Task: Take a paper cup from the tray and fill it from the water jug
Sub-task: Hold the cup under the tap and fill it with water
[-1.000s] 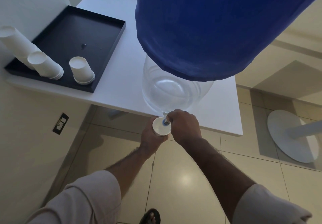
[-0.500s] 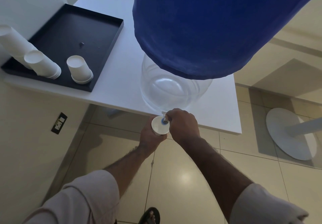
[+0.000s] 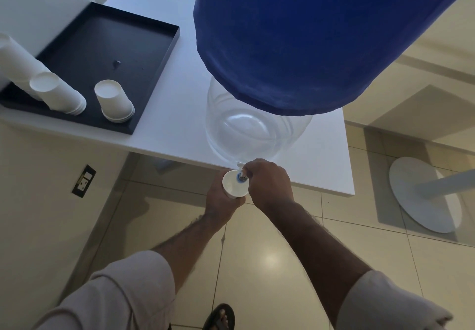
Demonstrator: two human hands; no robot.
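A clear water jug [image 3: 257,129] under a blue cloth cover [image 3: 308,34] stands at the white table's [image 3: 180,114] front edge. Its small blue tap [image 3: 242,175] juts over the edge. My right hand [image 3: 270,184] is closed on the tap. My left hand [image 3: 221,196] holds a white paper cup [image 3: 234,184] upright directly under the tap, just below table level. The water level inside the cup cannot be judged. On the table's left lies a black tray [image 3: 144,54] carrying upside-down stacks of paper cups [image 3: 114,101].
More cup stacks [image 3: 57,96] lean at the tray's left end beside a white wall. A wall socket [image 3: 83,181] is below the table. A round white table base [image 3: 424,193] rests on the tiled floor at right. My sandalled foot [image 3: 219,317] is below.
Both hands keep their hold on cup and tap. The view has shifted only slightly.
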